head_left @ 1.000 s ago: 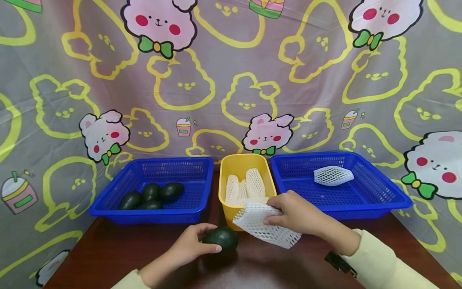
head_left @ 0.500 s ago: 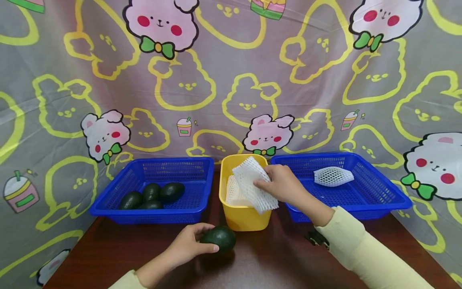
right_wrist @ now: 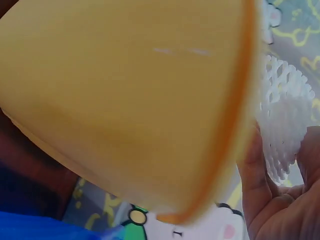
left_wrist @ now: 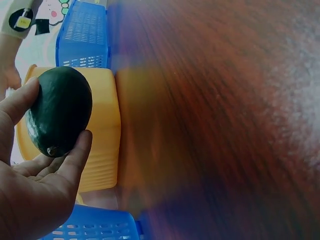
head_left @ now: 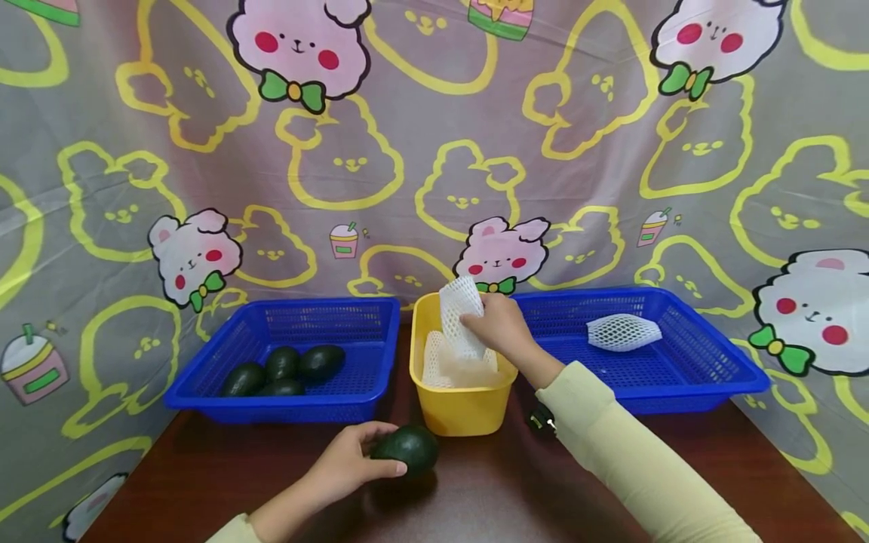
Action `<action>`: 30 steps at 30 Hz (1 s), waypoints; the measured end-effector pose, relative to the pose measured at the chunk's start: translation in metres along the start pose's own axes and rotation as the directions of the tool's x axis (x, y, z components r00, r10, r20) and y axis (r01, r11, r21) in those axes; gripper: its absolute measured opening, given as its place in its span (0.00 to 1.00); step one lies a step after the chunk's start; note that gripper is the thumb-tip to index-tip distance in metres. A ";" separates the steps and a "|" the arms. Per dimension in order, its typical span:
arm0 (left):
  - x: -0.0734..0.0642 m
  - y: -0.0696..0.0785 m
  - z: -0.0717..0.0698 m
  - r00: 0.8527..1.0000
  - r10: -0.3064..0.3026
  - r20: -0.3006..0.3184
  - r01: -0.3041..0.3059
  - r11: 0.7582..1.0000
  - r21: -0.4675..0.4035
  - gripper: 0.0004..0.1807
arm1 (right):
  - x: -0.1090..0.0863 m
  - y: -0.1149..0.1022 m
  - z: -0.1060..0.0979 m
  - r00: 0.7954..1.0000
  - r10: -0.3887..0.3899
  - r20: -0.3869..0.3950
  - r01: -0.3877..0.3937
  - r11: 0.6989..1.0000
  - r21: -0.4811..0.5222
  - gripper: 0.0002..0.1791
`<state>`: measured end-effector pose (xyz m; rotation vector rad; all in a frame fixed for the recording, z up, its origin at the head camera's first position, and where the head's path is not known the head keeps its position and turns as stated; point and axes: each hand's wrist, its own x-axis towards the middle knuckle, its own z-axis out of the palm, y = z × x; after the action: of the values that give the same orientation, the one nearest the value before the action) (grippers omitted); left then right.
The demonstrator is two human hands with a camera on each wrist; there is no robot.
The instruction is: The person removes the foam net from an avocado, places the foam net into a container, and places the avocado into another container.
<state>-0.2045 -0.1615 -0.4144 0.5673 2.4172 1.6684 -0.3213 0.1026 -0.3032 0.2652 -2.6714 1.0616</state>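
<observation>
My left hand (head_left: pixel 342 461) holds a dark green avocado (head_left: pixel 413 451) just above the table, thumb on the near side and fingers round the far side. In the left wrist view the avocado (left_wrist: pixel 62 107) shows its stem end between thumb and fingers. My right hand (head_left: pixel 504 328) pinches a white foam net sleeve (head_left: pixel 462 309) over the yellow bin (head_left: pixel 465 413). The lower part of that sleeve overlaps other foam nets (head_left: pixel 434 362) inside the bin. In the right wrist view the bin's wall fills much of the frame, with the foam net (right_wrist: pixel 286 117) between thumb and fingers.
On the left stands a blue basket (head_left: pixel 285 411) with several avocados (head_left: pixel 322 363). A second blue basket (head_left: pixel 686 400) on the right contains one netted white piece (head_left: pixel 623 332). Behind everything hangs a patterned cloth (head_left: pixel 421 113). The dark wooden table (head_left: pixel 489 490) reaches toward me.
My right hand has carried the foam net from in front of the bin up and back, then left over the opening. The left hand with the avocado has shifted only slightly left.
</observation>
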 end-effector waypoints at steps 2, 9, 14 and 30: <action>-0.001 -0.001 0.000 1.000 -0.001 0.003 0.001 1.000 -0.005 0.29 | 0.004 0.001 0.007 1.000 0.018 0.005 -0.018 1.000 -0.004 0.15; -0.001 -0.003 0.001 1.000 0.001 0.004 -0.001 1.000 -0.006 0.28 | 0.013 0.004 0.022 0.997 0.081 0.021 -0.080 0.996 -0.038 0.12; 0.000 -0.005 0.000 1.000 0.009 0.004 -0.009 1.000 -0.009 0.28 | 0.018 0.007 0.029 0.989 0.127 0.071 -0.128 0.992 0.015 0.12; -0.002 -0.008 -0.002 1.000 -0.005 -0.008 0.005 1.000 -0.015 0.28 | 0.020 0.012 0.047 0.970 0.200 0.135 -0.192 0.979 -0.068 0.09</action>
<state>-0.2049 -0.1669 -0.4209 0.5534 2.4076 1.6880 -0.3517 0.0768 -0.3383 0.0682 -2.8986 1.0595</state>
